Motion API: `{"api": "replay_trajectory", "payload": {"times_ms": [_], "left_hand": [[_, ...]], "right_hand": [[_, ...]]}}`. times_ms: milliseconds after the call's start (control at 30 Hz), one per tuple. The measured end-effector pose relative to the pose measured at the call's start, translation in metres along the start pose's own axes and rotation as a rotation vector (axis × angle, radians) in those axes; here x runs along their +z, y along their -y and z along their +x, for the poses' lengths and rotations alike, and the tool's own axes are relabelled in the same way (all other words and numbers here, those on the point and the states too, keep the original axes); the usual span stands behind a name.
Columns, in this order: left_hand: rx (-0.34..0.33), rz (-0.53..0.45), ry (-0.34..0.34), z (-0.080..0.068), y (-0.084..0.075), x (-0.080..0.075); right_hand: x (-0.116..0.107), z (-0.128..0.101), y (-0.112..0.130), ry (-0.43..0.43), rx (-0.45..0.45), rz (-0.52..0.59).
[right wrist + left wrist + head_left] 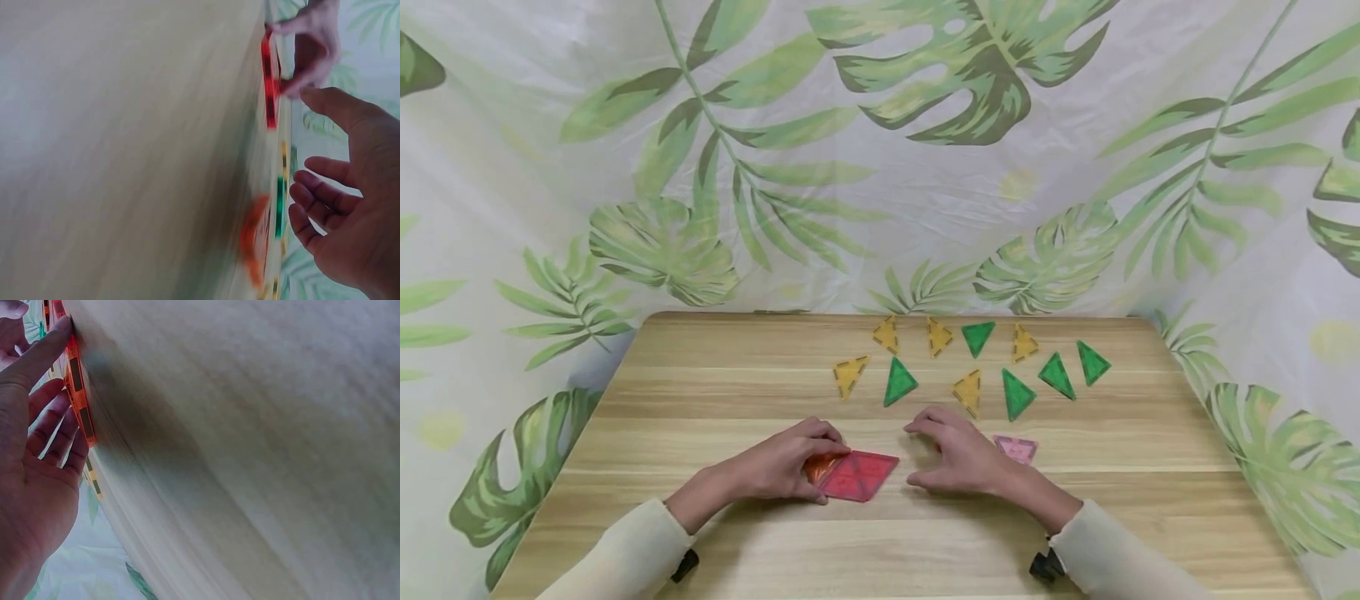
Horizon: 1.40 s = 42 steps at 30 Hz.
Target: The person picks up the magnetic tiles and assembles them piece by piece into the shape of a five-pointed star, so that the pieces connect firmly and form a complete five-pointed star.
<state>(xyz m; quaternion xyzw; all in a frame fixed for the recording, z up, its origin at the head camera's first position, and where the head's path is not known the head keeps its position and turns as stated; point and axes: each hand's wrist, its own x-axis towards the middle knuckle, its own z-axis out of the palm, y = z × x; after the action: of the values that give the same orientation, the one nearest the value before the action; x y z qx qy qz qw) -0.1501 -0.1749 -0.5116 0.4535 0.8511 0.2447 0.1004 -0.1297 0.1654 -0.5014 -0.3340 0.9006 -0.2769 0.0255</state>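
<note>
Fingers of the left hand (786,469) curl over an orange triangle tile (817,467) lying flat against red tiles (859,475) near the table's (715,392) front edge. Right hand (958,454) hovers alongside, relaxed, holding nothing.

We count 5 green triangles (978,337) and 5 yellow triangles (850,374) scattered on the far half of the wooden table (715,383). Nearer, we see 2 red triangles (859,475) joined edge to edge, 1 orange triangle (817,467) partly hidden under a hand, and 1 pink tile (1017,448). We see 2 hands: the left hand (790,467) and the right hand (958,454).
</note>
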Motion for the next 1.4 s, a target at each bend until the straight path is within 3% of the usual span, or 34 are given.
{"api": "replay_trajectory", "payload": {"times_ms": [300, 567, 900, 1400], "left_hand": [[0.002, 0.01, -0.013, -0.002, -0.003, -0.001], [0.012, 0.031, -0.007, -0.002, -0.002, -0.004], [0.016, 0.029, 0.006, -0.004, -0.001, -0.005], [-0.008, 0.03, 0.022, -0.004, 0.0, -0.006]], "right_hand": [[-0.025, -0.025, -0.035, 0.001, -0.006, -0.069], [-0.034, -0.038, -0.053, 0.016, -0.027, -0.088], [-0.032, -0.048, -0.061, 0.039, -0.028, -0.102], [-0.027, -0.045, -0.064, 0.006, -0.079, -0.086]]}}
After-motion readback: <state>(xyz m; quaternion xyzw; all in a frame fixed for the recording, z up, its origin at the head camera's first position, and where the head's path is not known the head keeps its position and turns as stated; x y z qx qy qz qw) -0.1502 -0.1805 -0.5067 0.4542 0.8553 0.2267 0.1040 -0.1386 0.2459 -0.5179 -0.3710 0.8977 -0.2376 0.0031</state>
